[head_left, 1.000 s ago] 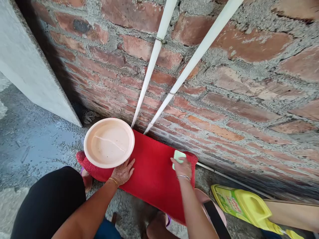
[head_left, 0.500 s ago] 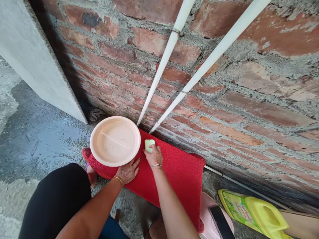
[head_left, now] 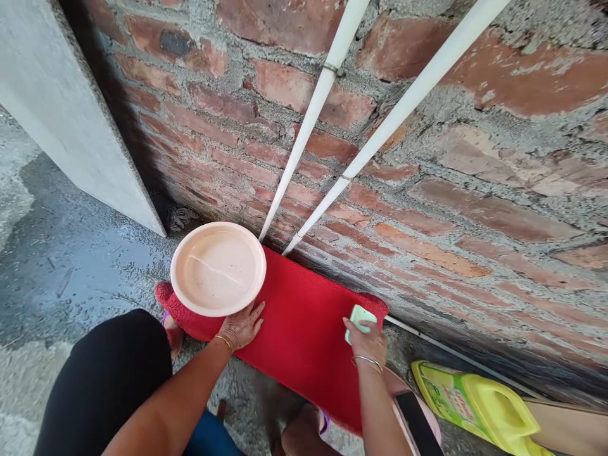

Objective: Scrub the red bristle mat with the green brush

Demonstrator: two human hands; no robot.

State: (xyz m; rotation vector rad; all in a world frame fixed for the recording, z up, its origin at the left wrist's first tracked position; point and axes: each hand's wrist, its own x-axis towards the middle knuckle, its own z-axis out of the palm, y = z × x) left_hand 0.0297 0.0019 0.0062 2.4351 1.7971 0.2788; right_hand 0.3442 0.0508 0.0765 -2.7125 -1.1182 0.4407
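My right hand (head_left: 368, 342) is closed around a small pale green block (head_left: 361, 315) with rounded corners, near the right end of a red fleecy cloth (head_left: 294, 323). Whether it is a soap bar or a scrubbing brush I cannot tell; its underside is hidden. The cloth is spread over a long, low support. My left hand (head_left: 241, 326) lies flat on the cloth, fingers outstretched, against the near rim of a pale pink basin (head_left: 218, 269). That round basin stands on the cloth's left end, with a little clear water and some specks inside.
A brick wall (head_left: 294, 126) with two white pipes (head_left: 327, 76) rises behind the cloth. Right of it are a yellow jug (head_left: 475, 405) and a dark phone (head_left: 418, 421) on something pink. A grey slab (head_left: 80, 120) leans at left above the wet concrete floor (head_left: 95, 253).
My right hand has moved right along the red cloth with the pale green block, from near the basin to the cloth's right end. My left hand has stayed in place.
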